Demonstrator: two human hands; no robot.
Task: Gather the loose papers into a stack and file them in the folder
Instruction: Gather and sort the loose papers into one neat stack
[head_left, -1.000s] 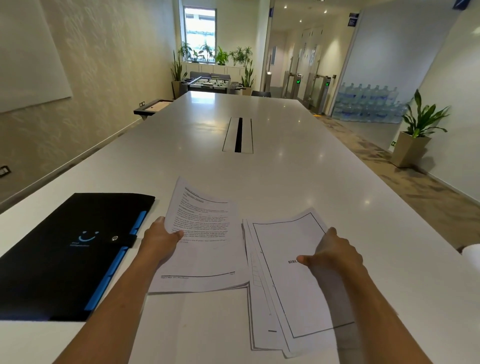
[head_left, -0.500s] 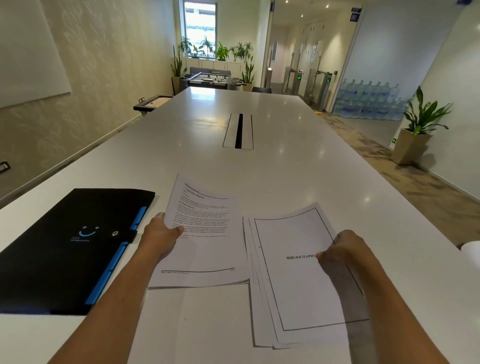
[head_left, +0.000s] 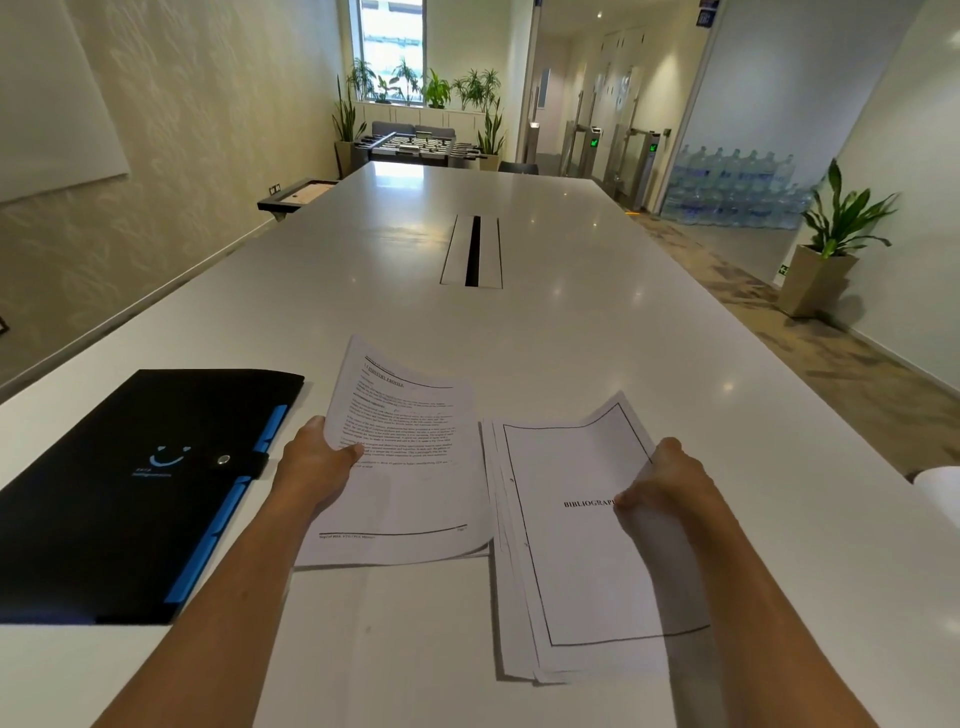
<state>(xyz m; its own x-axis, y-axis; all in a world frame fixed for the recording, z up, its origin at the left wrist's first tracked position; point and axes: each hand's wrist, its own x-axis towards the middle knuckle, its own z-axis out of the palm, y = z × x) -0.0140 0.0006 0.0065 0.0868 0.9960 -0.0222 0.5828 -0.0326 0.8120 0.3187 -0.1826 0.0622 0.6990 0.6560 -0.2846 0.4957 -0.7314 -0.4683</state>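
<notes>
Head view: "BIBLIOGRAPHY" sheet (head_left: 582, 530) under right hand (head_left: 662, 491).

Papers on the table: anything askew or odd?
Yes. The right pile is fanned, its left edges stepped rather than flush. The left bundle curls up at its far end where the left hand grips it. The black folder lies shut, snap fastened.

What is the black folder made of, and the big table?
The black folder looks like matte plastic, with a metal-looking snap and blue tabs; I can't be sure. The table has a smooth, glossy white top that mirrors the ceiling lights, maybe laminate or lacquer.
</notes>
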